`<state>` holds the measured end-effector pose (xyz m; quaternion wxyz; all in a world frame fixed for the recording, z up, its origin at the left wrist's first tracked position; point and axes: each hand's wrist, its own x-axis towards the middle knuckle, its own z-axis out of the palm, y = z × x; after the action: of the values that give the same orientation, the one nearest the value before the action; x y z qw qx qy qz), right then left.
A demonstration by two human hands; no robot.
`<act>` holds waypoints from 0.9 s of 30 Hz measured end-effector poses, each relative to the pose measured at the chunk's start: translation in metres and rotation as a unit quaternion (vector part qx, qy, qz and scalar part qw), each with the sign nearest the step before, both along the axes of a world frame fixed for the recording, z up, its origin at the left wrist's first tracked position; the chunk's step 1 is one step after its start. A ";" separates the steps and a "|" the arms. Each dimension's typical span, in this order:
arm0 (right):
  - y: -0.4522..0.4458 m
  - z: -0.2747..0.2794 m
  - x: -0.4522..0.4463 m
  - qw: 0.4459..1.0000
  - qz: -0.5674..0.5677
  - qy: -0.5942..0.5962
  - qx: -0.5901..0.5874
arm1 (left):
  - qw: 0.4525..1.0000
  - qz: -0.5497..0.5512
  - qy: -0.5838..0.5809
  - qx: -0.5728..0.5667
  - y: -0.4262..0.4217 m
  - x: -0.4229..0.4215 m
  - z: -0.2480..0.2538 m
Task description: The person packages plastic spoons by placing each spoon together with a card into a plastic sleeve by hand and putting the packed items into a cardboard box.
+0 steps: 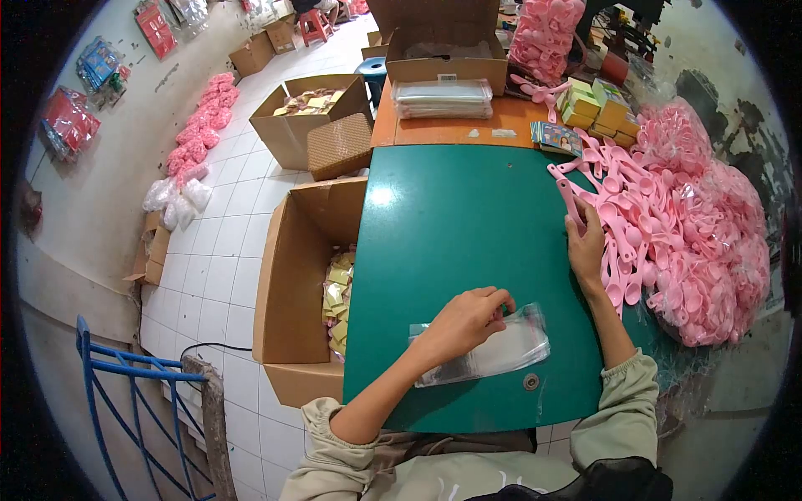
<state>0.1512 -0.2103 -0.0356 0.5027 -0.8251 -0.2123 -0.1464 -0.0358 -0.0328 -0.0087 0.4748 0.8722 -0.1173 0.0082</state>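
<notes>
Right hand [587,246]: grip closed on pink spoon [569,197]. Left hand [470,322]: grip half-curled over clear bags [511,349], hold unclear; light touch prevents creasing.

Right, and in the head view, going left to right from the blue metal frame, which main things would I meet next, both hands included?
Blue metal frame, large open cardboard box, left hand, right hand, bagged pink spoons.

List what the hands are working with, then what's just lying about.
In use:
- pink spoon, in the right hand
- clear bags, under the left hand
- loose pink spoons

Apparently lying about:
- red stool
- blue metal frame
</notes>
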 end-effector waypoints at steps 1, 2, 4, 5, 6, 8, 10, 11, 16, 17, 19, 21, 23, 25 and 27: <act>-0.001 -0.001 0.000 1.000 -0.001 -0.003 0.000 | 1.000 0.001 0.002 -0.004 0.000 0.000 0.000; -0.001 -0.001 -0.001 1.000 -0.003 0.003 -0.001 | 1.000 0.001 0.002 -0.006 0.001 0.001 0.001; 0.000 0.003 -0.003 1.000 -0.005 0.014 -0.005 | 1.000 0.007 0.017 -0.011 0.001 0.000 0.005; 0.001 0.002 -0.002 1.000 -0.002 0.008 0.013 | 1.000 0.011 0.024 -0.013 0.002 0.000 0.008; 0.002 0.000 -0.001 1.000 0.001 0.001 0.031 | 0.999 0.014 0.033 -0.021 0.003 0.001 0.010; 0.002 0.000 -0.002 0.999 -0.003 0.017 0.047 | 0.998 0.019 0.053 -0.037 0.005 0.001 0.013; 0.001 0.008 -0.006 0.997 -0.016 0.062 0.041 | 0.998 0.028 0.052 -0.036 0.007 0.001 0.016; 0.000 0.007 -0.007 0.998 -0.026 0.051 0.041 | 0.997 0.032 0.052 -0.036 0.008 0.000 0.017; -0.003 0.022 -0.020 0.992 -0.001 0.083 0.093 | 0.992 0.056 0.071 -0.083 0.019 0.006 0.015; -0.002 0.027 -0.027 0.989 0.023 0.073 0.129 | 0.991 0.068 0.080 -0.084 0.020 0.007 0.016; 0.003 0.035 -0.041 0.975 0.072 0.054 0.201 | 0.983 0.077 0.064 -0.154 0.021 0.007 0.013; 0.004 0.041 -0.049 0.967 0.098 0.078 0.224 | 0.977 0.083 0.073 -0.180 0.022 0.008 0.013; 0.006 0.055 -0.062 0.954 0.082 0.155 0.244 | 0.977 0.086 0.109 -0.163 0.024 0.007 0.016; 0.010 0.053 -0.068 0.950 0.105 0.140 0.260 | 0.967 0.090 0.140 -0.192 0.026 0.010 0.012; 0.008 0.045 -0.069 0.973 0.115 0.056 0.190 | 0.956 0.088 0.165 -0.226 0.027 0.012 0.007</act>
<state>0.0819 -0.2027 0.0092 0.6752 -0.6913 -0.2450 -0.0787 -0.0239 -0.0056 -0.0016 0.6698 0.7380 0.0452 -0.0680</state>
